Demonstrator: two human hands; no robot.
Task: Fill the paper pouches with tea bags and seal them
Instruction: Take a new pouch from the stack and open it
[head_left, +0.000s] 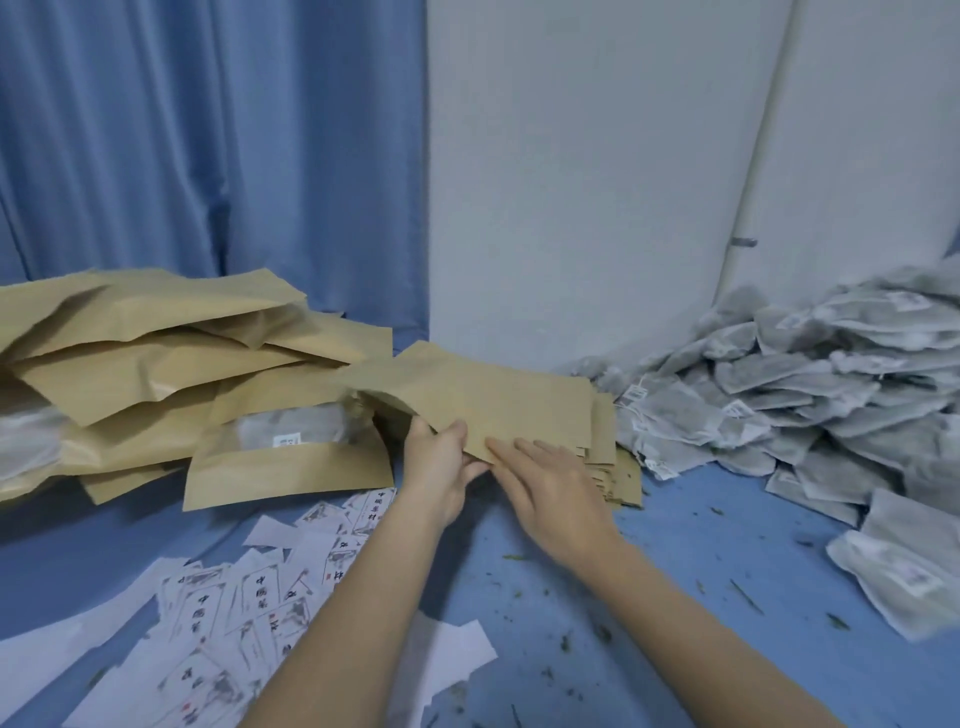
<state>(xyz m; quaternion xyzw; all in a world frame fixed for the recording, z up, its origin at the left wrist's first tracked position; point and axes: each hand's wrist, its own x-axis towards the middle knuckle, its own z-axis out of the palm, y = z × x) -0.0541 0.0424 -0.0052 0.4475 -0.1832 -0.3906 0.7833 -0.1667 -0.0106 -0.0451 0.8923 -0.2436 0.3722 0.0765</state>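
An empty brown paper pouch (493, 397) is lifted off a flat stack of empty pouches (608, 457) in the middle of the blue table. My left hand (441, 467) pinches its near left edge, thumb on top. My right hand (550, 486) lies flat with straight fingers against the pouch's near edge. A big heap of grey tea bags (810, 395) with small white tags fills the right side. Filled pouches (156, 374) are piled at the left; one (291, 457) shows tea bags through its clear window.
Printed white labels (249, 608) and blank paper scraps are scattered at the near left. Loose tea leaf bits dot the blue tabletop (675, 597) near my right arm. A blue curtain (208, 140) and a white wall (571, 182) close off the back.
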